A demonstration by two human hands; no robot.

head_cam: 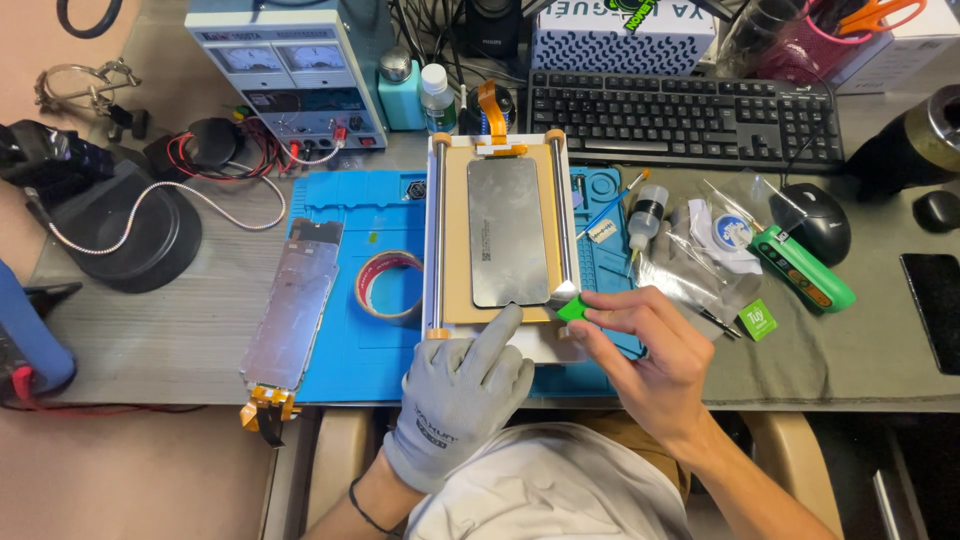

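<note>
Single view, head-mounted, looking steeply down and slightly forward over the table (pixel 150 340) from close range. The wearer's torso fills the lower centre of the frame; the keyboard (pixel 685 118) lies along the upper edge, marking the far limit. No second view to compare.
</note>
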